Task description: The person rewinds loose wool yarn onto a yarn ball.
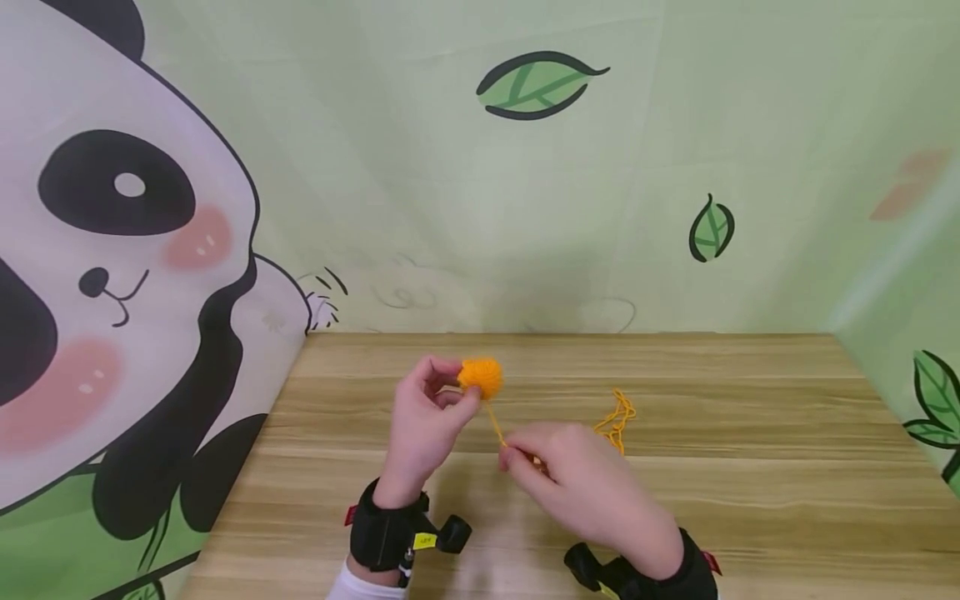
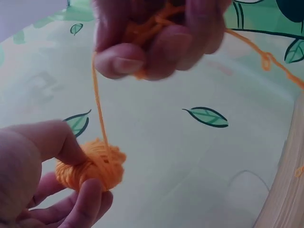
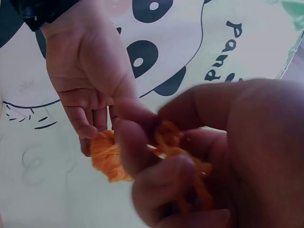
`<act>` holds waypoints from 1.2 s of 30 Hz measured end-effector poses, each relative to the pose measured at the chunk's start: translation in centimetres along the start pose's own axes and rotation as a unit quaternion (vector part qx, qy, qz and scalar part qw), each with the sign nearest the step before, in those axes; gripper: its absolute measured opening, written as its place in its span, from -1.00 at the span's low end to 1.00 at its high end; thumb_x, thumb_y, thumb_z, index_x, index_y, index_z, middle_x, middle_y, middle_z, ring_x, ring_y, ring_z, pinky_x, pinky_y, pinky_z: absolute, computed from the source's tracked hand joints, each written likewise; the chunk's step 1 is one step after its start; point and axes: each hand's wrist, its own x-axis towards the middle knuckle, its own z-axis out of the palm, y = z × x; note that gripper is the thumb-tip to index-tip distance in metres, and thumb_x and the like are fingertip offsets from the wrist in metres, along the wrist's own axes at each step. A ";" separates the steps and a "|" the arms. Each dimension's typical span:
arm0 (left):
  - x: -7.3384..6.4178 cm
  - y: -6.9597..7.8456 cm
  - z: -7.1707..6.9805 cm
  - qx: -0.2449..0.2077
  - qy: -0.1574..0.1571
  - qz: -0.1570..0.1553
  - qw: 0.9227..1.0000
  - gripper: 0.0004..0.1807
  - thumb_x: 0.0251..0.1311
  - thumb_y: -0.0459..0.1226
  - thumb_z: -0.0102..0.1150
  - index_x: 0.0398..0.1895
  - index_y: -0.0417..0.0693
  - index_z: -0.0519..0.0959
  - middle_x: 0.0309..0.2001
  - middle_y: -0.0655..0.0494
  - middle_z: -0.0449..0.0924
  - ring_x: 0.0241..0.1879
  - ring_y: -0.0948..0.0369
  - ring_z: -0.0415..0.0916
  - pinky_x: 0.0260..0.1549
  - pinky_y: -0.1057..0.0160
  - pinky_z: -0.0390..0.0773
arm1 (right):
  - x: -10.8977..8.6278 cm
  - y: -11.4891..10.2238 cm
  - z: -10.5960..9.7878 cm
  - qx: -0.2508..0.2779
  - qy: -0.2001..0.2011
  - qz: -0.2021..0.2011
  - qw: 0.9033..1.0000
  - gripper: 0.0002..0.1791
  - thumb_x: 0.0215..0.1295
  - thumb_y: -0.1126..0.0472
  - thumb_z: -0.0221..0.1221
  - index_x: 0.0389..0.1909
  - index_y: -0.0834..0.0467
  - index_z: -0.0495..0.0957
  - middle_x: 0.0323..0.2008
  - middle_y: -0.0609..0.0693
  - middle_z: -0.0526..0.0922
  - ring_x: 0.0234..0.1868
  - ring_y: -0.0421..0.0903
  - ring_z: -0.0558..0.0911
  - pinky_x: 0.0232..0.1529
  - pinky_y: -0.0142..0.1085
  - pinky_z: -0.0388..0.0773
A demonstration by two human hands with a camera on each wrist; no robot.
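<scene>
In the head view, my left hand (image 1: 427, 417) pinches a small ball of orange yarn (image 1: 482, 377) between thumb and fingers, held up above the table. A single taut strand (image 2: 99, 104) runs from the ball to my right hand (image 1: 577, 475). The right thumb and fingertips grip that strand, and a loose bunch of the same yarn (image 3: 178, 149) is gathered inside the curled fingers. From the right hand the yarn trails out to a tangled tail (image 1: 617, 419) on the table behind it.
A wood-grain table (image 1: 360, 375) lies under both hands. Behind it hangs a pale green cloth (image 1: 420, 167) printed with leaves and a large panda (image 1: 135, 250) on the left. Each wrist wears a black strap (image 1: 386, 529) with a small camera.
</scene>
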 end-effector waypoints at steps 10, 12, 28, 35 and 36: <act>-0.9 1.6 0.3 0.069 -0.155 0.038 0.985 -0.72 -0.09 -0.56 0.31 -0.30 -0.15 0.54 -0.17 0.02 0.59 -0.35 0.10 0.51 -0.39 0.27 0.63 | -0.1 0.7 -1.1 -0.002 0.158 -0.003 0.987 -0.87 0.42 0.15 0.16 -0.23 0.02 0.68 -0.48 -0.23 0.52 -0.64 -0.30 0.32 -0.68 -0.39 0.34; -1.0 1.4 0.2 0.058 -0.182 0.041 0.981 -0.71 -0.08 -0.56 0.31 -0.31 -0.10 0.54 -0.16 0.05 0.60 -0.33 0.12 0.52 -0.37 0.26 0.63 | -0.1 0.8 -1.2 -0.007 0.165 0.000 0.986 -0.85 0.43 0.14 0.14 -0.22 0.03 0.68 -0.42 -0.21 0.56 -0.62 -0.29 0.34 -0.66 -0.38 0.38; -1.1 1.6 -0.5 -0.060 -0.250 0.033 0.966 -0.73 -0.06 -0.58 0.26 -0.30 -0.18 0.48 -0.07 -0.09 0.59 -0.26 0.02 0.55 -0.31 0.35 0.65 | 0.4 1.6 -0.8 -0.002 0.117 0.028 0.993 -0.83 0.43 0.09 0.16 -0.13 -0.01 0.70 -0.23 -0.18 0.67 -0.49 -0.29 0.46 -0.51 -0.36 0.53; -1.3 1.8 -0.5 -0.163 -0.207 -0.010 0.965 -0.79 0.10 -0.55 0.23 -0.23 -0.32 0.43 -0.07 -0.14 0.53 -0.38 0.08 0.53 -0.36 0.36 0.68 | 0.7 2.0 -0.2 -0.019 0.050 0.049 0.997 -0.83 0.45 0.11 0.13 -0.09 -0.05 0.68 -0.32 -0.25 0.63 -0.49 -0.27 0.46 -0.43 -0.33 0.53; -1.3 1.8 -0.5 -0.170 -0.198 -0.013 0.965 -0.79 0.12 -0.54 0.22 -0.22 -0.31 0.43 -0.07 -0.13 0.53 -0.38 0.07 0.53 -0.36 0.35 0.68 | 0.7 2.0 -0.1 -0.019 0.042 0.050 0.998 -0.84 0.46 0.10 0.12 -0.11 -0.07 0.67 -0.40 -0.26 0.59 -0.52 -0.27 0.43 -0.46 -0.33 0.50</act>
